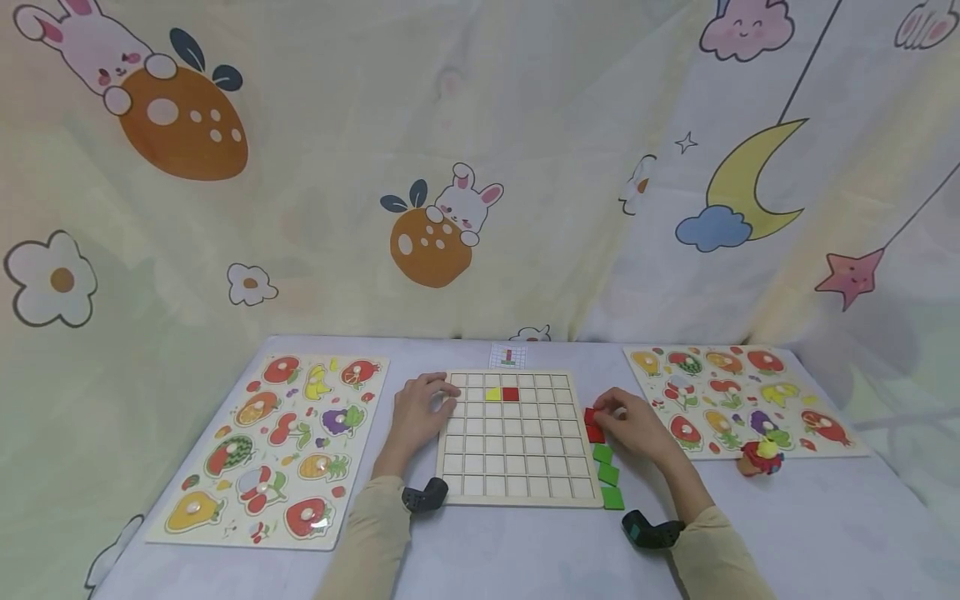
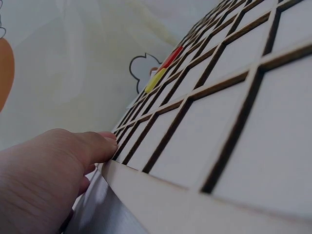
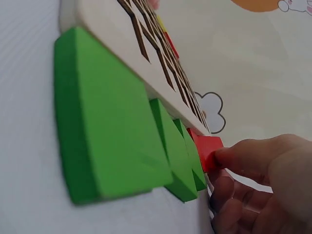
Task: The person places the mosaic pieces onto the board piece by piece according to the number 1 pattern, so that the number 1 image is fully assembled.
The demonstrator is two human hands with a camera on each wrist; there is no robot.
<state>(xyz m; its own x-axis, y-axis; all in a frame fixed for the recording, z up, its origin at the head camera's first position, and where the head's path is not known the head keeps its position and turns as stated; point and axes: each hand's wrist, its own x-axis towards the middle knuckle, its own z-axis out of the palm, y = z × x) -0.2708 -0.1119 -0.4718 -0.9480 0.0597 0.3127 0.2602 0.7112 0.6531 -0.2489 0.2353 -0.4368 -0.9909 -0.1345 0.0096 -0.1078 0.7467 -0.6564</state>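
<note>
A wooden grid board (image 1: 517, 450) lies at the middle of the table. One yellow piece (image 1: 493, 394) and a red square (image 1: 511, 394) sit side by side in its upper cells. My left hand (image 1: 424, 410) rests at the board's upper left edge, fingertips on the rim. Beyond the right edge, my right hand (image 1: 628, 423) pinches a red square tile (image 3: 208, 146) between thumb and fingers. Another red tile (image 1: 595, 434) lies just nearer, followed by three green tiles (image 1: 608, 475) in a line along the board's edge.
A small pattern card (image 1: 508, 357) lies behind the board. Fruit puzzle boards flank it, one at left (image 1: 255, 500) and one at right (image 1: 817, 433). A small red and yellow toy (image 1: 761, 457) stands by the right puzzle's front edge. A printed curtain (image 1: 322, 167) hangs behind.
</note>
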